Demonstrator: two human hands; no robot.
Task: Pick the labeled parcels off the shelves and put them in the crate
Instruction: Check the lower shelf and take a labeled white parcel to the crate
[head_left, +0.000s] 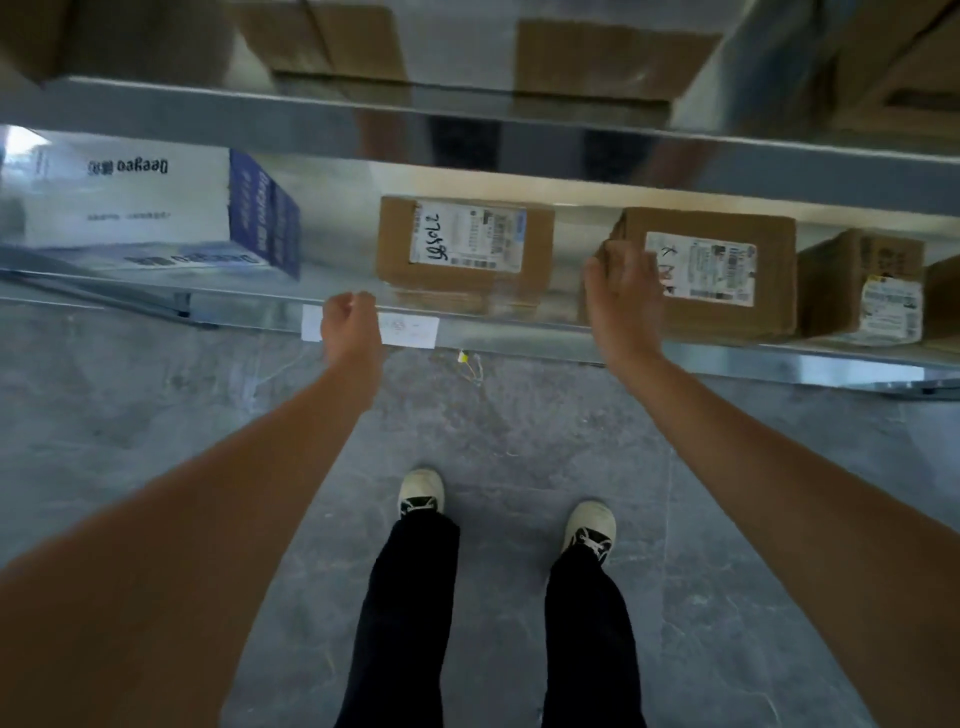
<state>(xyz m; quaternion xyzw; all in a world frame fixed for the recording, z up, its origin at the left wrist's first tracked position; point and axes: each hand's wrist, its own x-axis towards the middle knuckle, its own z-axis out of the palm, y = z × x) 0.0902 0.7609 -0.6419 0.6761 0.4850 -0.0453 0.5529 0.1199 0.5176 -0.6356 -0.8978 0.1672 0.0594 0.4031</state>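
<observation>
On the lower metal shelf (519, 332) lie three brown cardboard parcels with white labels: one in the middle (462, 249), one right of it (722, 270), and a smaller one at the far right (862, 291). My right hand (621, 291) is at the left front corner of the second parcel, fingers spread and touching its edge. My left hand (349, 325) hangs over the shelf's front lip, left of the middle parcel, fingers curled with nothing in them. No crate is in view.
A large white and blue box (156, 208) stands at the left of the same shelf. The shelf above (363, 109) holds several blurred brown boxes. A white tag (410, 330) is stuck on the shelf lip. Grey floor and my two feet are below.
</observation>
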